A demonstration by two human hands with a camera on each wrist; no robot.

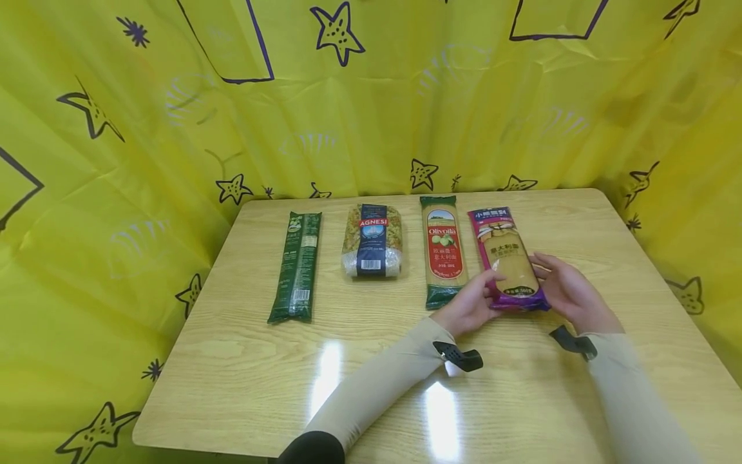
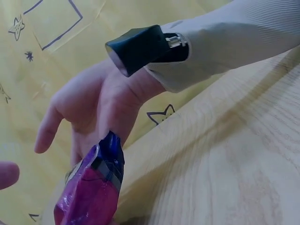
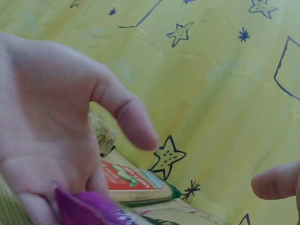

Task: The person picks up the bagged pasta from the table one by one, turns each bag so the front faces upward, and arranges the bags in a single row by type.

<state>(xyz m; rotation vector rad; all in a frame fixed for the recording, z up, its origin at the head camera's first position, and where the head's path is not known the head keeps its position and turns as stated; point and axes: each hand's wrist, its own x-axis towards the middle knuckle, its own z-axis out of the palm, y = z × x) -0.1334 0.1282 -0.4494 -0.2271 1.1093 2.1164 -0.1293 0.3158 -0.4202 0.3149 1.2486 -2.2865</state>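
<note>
A purple and pink packet of pasta (image 1: 510,261) with a clear window lies at the right of the row, between the two hands. My left hand (image 1: 471,304) is at its lower left edge. In the right wrist view, the left hand's thumb (image 3: 133,124) stands out straight, apart from the packet, and its lower fingers are partly hidden by the packet's purple end (image 3: 89,206). On the other side, my right hand (image 1: 574,293) has its palm towards the packet and its fingertips right at the right edge. The left wrist view shows its fingers loosely spread.
Left of the packet lie a red-labelled Olivoilà spaghetti packet (image 1: 444,251), an Agnesi pasta bag (image 1: 372,241) and a slim green packet (image 1: 297,267). They rest on a light wooden table (image 1: 232,386). A yellow patterned curtain (image 1: 371,129) hangs behind it and at its sides.
</note>
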